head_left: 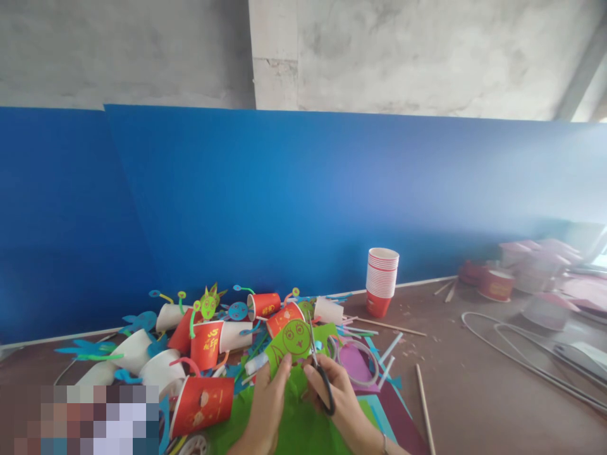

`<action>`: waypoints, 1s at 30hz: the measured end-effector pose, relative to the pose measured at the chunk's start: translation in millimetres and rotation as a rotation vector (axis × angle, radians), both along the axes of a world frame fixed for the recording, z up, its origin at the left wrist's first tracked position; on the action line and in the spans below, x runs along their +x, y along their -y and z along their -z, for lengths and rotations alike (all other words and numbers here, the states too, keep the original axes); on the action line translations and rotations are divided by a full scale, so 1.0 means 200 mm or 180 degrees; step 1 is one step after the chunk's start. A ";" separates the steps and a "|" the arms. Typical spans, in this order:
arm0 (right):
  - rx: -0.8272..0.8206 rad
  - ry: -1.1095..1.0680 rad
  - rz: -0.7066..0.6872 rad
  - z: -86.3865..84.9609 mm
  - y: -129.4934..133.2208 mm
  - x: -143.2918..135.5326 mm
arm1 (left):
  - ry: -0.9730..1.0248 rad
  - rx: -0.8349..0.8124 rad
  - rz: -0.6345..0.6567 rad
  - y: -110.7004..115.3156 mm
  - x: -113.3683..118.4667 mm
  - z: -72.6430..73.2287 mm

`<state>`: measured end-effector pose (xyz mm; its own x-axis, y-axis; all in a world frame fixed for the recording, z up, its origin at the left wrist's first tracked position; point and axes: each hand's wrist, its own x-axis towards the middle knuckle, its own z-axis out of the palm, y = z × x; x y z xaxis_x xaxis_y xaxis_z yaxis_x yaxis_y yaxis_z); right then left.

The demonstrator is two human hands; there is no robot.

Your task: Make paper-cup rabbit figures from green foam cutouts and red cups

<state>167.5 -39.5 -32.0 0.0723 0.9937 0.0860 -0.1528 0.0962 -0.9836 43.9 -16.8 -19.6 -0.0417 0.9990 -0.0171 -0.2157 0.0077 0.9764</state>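
Between the thumb and fingers of my left hand is a piece of green paper with a round face drawn on it in dark lines. My right hand grips a pair of scissors by dark handles, the blades pointing up along the right edge of the paper. How far apart the blades stand, I cannot tell. Below both hands lies larger green paper. Close to my left forearm, a red paper cup rests on its side.
Tipped red and white paper cups with paper cutouts crowd the left. A cup stack stands by the blue partition. A tape roll, wooden sticks and a looped cable lie to the right.
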 end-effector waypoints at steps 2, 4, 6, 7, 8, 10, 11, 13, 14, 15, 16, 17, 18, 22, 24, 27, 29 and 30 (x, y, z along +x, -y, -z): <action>0.0005 0.0028 0.0008 0.00 0.00 0.00 | -0.0030 -0.0007 -0.0001 0.00 0.00 0.00; -0.0009 0.0051 0.0016 -0.01 0.00 0.00 | -0.0045 -0.0010 -0.0006 -0.01 -0.01 -0.01; -0.0038 0.0060 0.0017 -0.01 -0.01 0.00 | -0.0028 -0.0031 0.0002 -0.01 -0.01 -0.02; -0.0043 0.0061 0.0016 -0.01 -0.01 0.00 | -0.0002 -0.0049 -0.0003 -0.01 -0.01 -0.03; -0.0042 0.0070 0.0013 -0.01 -0.01 0.00 | 0.0031 -0.0069 -0.0018 -0.01 -0.01 -0.03; -0.0027 0.0104 0.0012 -0.01 -0.01 0.01 | 0.0096 -0.0115 -0.0078 -0.01 -0.01 -0.04; -0.0024 0.0120 0.0013 -0.01 -0.01 0.01 | 0.0118 -0.0140 -0.0112 -0.01 -0.01 -0.05; -0.0043 0.0131 0.0014 -0.01 -0.01 0.01 | 0.0144 -0.0170 -0.0156 -0.01 -0.01 -0.05; -0.0058 0.0126 0.0019 -0.01 0.00 0.01 | 0.0156 -0.0176 -0.0160 0.00 0.00 -0.06; -0.0068 0.0114 0.0036 -0.01 0.00 0.01 | 0.0173 -0.0177 -0.0162 0.00 0.00 -0.06; -0.0077 0.0106 0.0057 -0.01 0.00 0.01 | 0.0197 -0.0186 -0.0152 0.00 0.00 -0.06; -0.0085 0.0102 0.0079 -0.02 0.00 0.00 | 0.0225 -0.0207 -0.0127 0.00 0.00 -0.07; -0.0098 0.0102 0.0098 -0.02 0.00 0.00 | 0.0256 -0.0236 -0.0098 0.01 0.00 -0.07; -0.0148 0.0142 0.0115 -0.04 0.01 0.00 | 0.0417 -0.0319 -0.0106 0.01 0.00 -0.09; -0.0144 0.0163 0.0109 -0.04 0.01 0.00 | 0.0488 -0.0327 -0.0164 0.01 0.00 -0.09; -0.0160 0.0166 0.0100 -0.04 0.01 0.00 | 0.0553 -0.0360 -0.0189 0.01 0.00 -0.09; -0.0177 0.0179 0.0107 -0.04 0.01 -0.01 | 0.0587 -0.0412 -0.0211 0.01 0.01 -0.10; -0.0190 0.0184 0.0121 -0.04 0.01 -0.01 | 0.0611 -0.0467 -0.0235 0.01 0.01 -0.11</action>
